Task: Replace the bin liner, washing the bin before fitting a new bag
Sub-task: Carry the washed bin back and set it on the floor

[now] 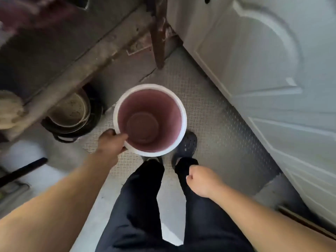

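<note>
Plastic bin (163, 106), empty, unlined: I judge it light, stiff, maybe slick. Left hand (111, 142) grips rim, best hold. Right hand (200, 180) loosely curled, empty.

Soft daylight, motion blur, wide-angle edge distortion

- No words, numbers, brands or signs can be read anywhere.
- The bin (163, 106) shows no label or writing.
- The white door (263, 70) has no writing on it either.
</note>
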The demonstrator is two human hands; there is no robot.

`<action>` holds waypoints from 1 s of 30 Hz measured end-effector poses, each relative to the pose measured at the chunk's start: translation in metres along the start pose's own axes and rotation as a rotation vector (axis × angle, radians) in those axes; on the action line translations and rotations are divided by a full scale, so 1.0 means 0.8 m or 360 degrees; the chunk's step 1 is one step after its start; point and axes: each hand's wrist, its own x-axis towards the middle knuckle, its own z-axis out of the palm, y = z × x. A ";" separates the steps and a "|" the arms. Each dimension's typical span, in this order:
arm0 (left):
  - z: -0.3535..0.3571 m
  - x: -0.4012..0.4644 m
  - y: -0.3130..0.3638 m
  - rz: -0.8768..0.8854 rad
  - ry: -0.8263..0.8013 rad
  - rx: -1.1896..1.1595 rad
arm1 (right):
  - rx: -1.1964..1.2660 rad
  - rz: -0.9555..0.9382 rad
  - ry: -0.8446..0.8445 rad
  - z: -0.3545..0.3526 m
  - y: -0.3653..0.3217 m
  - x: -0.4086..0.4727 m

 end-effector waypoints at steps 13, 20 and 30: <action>0.140 0.174 0.002 0.0065 -0.0072 -0.0190 | -0.0234 -0.0189 0.0092 -0.015 0.026 0.194; 0.167 0.213 -0.014 0.0038 -0.0189 -0.0309 | -0.0274 -0.0191 0.0075 -0.026 0.029 0.230; 0.164 0.216 -0.040 0.0055 -0.0275 -0.0327 | -0.0226 -0.0209 0.0038 -0.012 0.023 0.236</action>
